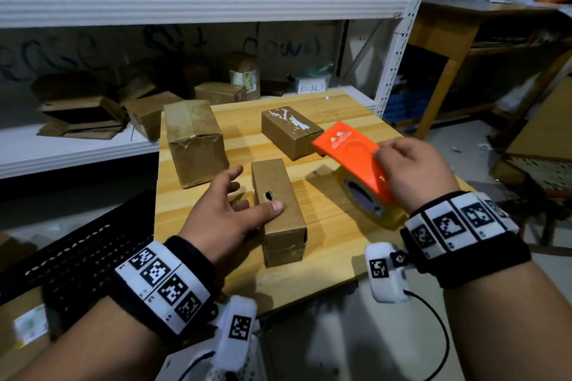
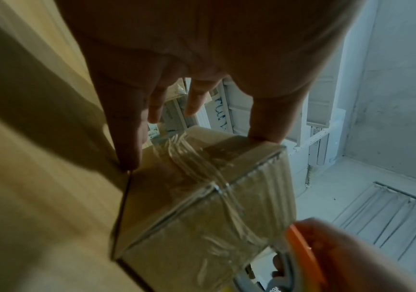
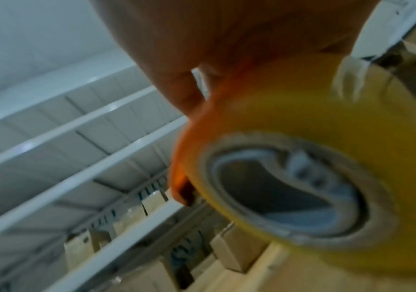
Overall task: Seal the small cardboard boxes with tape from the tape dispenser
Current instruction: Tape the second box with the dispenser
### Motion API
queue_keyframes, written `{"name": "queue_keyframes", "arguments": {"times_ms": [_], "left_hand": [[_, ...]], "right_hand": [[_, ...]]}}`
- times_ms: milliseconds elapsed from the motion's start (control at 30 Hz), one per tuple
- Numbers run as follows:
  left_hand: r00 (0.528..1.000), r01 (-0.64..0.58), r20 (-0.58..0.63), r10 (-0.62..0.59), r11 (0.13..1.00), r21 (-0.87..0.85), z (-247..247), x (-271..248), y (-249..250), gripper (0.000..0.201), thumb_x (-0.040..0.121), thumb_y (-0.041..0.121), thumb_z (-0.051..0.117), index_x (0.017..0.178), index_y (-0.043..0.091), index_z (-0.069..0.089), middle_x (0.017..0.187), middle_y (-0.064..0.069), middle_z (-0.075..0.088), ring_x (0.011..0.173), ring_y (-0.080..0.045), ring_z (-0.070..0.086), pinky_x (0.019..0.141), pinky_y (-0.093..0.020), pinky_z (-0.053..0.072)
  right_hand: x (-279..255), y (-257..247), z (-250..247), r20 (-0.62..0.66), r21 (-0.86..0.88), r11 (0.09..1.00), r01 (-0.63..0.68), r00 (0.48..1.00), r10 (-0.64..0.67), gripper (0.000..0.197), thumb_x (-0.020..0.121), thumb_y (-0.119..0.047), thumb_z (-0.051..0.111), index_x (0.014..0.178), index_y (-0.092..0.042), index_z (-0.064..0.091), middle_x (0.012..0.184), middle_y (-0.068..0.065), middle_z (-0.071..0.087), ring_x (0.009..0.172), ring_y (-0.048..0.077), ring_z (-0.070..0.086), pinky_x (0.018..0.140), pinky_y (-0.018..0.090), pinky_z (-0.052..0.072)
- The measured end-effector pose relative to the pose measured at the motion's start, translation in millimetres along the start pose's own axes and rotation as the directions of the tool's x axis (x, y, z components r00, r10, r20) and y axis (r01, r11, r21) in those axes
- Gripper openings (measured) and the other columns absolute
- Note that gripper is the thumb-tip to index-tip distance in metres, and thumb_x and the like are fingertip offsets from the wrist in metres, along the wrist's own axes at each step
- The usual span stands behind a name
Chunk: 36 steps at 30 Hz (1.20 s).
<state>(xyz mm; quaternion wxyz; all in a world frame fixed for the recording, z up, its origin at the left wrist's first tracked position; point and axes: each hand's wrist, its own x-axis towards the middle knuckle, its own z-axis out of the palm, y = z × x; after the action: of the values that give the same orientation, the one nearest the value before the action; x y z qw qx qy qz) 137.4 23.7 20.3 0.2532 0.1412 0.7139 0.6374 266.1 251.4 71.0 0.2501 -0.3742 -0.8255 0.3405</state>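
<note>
A narrow small cardboard box (image 1: 280,219) lies lengthwise in the middle of the wooden table (image 1: 334,238), with a small hole in its top. My left hand (image 1: 257,189) steadies it: the thumb presses on top and the fingers spread along its left side. In the left wrist view a wrinkled strip of clear tape runs over the box (image 2: 196,199) and down its end face. My right hand (image 1: 393,164) grips the orange tape dispenser (image 1: 349,148), which carries a yellowish tape roll (image 1: 368,201), just right of the box. The tape roll (image 3: 301,177) fills the blurred right wrist view.
A larger taped box (image 1: 195,142) stands at the table's back left, and a box with a torn white label (image 1: 291,131) lies at the back middle. White metal shelves (image 1: 198,6) with more boxes rise behind. A black perforated surface (image 1: 77,257) sits left of the table.
</note>
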Motion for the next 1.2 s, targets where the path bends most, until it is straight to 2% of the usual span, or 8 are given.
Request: {"name": "queue_keyframes", "arguments": {"times_ms": [100, 200, 267, 467, 633, 767, 900, 1200], "left_hand": [[1.0, 0.019, -0.002, -0.019, 0.999, -0.025, 0, 2, 0, 0.132, 0.034, 0.043, 0.103, 0.149, 0.049, 0.039, 0.155, 0.001, 0.044, 0.134, -0.027, 0.052, 0.103, -0.055, 0.051], [0.999, -0.039, 0.024, 0.039, 0.999, -0.026, 2, 3, 5, 0.121, 0.059, 0.017, 0.094, 0.159, 0.038, 0.028, 0.155, 0.01, 0.036, 0.121, -0.01, 0.053, 0.085, -0.029, 0.06], [0.996, -0.071, 0.049, 0.072, 0.997, -0.022, 3, 6, 6, 0.128, 0.055, 0.014, 0.092, 0.162, 0.032, 0.022, 0.156, 0.011, 0.041, 0.13, -0.012, 0.051, 0.099, -0.032, 0.054], [0.993, -0.084, -0.072, 0.095, 0.987, 0.135, 6, 11, 0, 0.145, 0.022, 0.066, 0.098, 0.151, 0.038, 0.038, 0.138, 0.004, 0.054, 0.123, -0.024, 0.058, 0.097, -0.051, 0.056], [0.978, -0.042, -0.183, 0.099, 0.956, 0.292, 8, 14, -4, 0.129, 0.021, 0.085, 0.087, 0.135, 0.043, 0.043, 0.132, 0.004, 0.054, 0.121, -0.027, 0.056, 0.094, -0.05, 0.058], [0.974, 0.003, -0.217, 0.069, 0.949, 0.315, 9, 4, 8, 0.115, 0.044, 0.092, 0.071, 0.142, 0.039, 0.044, 0.142, 0.002, 0.049, 0.127, -0.025, 0.051, 0.1, -0.05, 0.052], [0.948, -0.133, -0.262, 0.183, 0.971, 0.197, -5, -7, 33, 0.052, 0.088, 0.061, 0.063, 0.127, 0.027, 0.064, 0.123, 0.005, 0.067, 0.112, -0.017, 0.062, 0.081, -0.033, 0.049], [0.993, 0.039, 0.117, -0.014, 0.975, -0.217, 3, -27, 64, 0.065, 0.084, 0.058, 0.063, 0.119, 0.003, 0.067, 0.094, -0.018, 0.075, 0.076, -0.026, 0.065, 0.064, -0.032, 0.044]], "right_hand": [[-7, -10, -9, -0.015, 0.142, 0.99, 0.01, 1.0, -0.008, 0.034, 0.101, -0.025, 0.051, 0.073, -0.006, 0.052, 0.068, 0.012, 0.044, 0.057, 0.018, 0.04, 0.048, 0.026, 0.031], [-11, -15, -11, 0.026, 0.213, 0.977, -0.015, 1.0, 0.01, 0.032, 0.1, -0.027, 0.055, 0.07, -0.015, 0.054, 0.055, 0.002, 0.041, 0.042, 0.013, 0.035, 0.036, 0.019, 0.027], [-13, -15, -11, 0.061, 0.269, 0.963, -0.024, 0.998, 0.008, 0.033, 0.1, -0.029, 0.057, 0.07, -0.014, 0.06, 0.049, -0.002, 0.042, 0.039, 0.011, 0.039, 0.036, 0.017, 0.031], [-15, -12, -15, 0.12, 0.334, 0.941, -0.047, 0.993, 0.007, 0.039, 0.099, -0.039, 0.064, 0.077, -0.007, 0.072, 0.054, 0.003, 0.057, 0.039, 0.012, 0.052, 0.039, 0.017, 0.041], [-14, -10, -17, 0.131, 0.354, 0.934, -0.038, 0.991, -0.01, 0.045, 0.095, -0.046, 0.069, 0.085, -0.003, 0.073, 0.068, 0.022, 0.066, 0.055, 0.025, 0.062, 0.063, 0.038, 0.052], [-17, -12, -22, 0.149, 0.41, 0.912, -0.018, 0.988, -0.047, 0.048, 0.089, -0.05, 0.075, 0.087, -0.002, 0.074, 0.072, 0.023, 0.071, 0.057, 0.027, 0.066, 0.064, 0.039, 0.055], [-21, -16, -31, 0.162, 0.43, 0.902, 0.034, 0.98, -0.114, 0.046, 0.088, -0.048, 0.076, 0.087, -0.002, 0.073, 0.063, 0.009, 0.07, 0.051, 0.02, 0.066, 0.049, 0.027, 0.051], [-37, -36, -22, 0.198, 0.405, 0.901, 0.159, 0.946, -0.256, 0.047, 0.064, -0.059, 0.077, 0.077, -0.014, 0.075, 0.065, -0.003, 0.075, 0.054, 0.012, 0.071, 0.052, 0.025, 0.052]]}}
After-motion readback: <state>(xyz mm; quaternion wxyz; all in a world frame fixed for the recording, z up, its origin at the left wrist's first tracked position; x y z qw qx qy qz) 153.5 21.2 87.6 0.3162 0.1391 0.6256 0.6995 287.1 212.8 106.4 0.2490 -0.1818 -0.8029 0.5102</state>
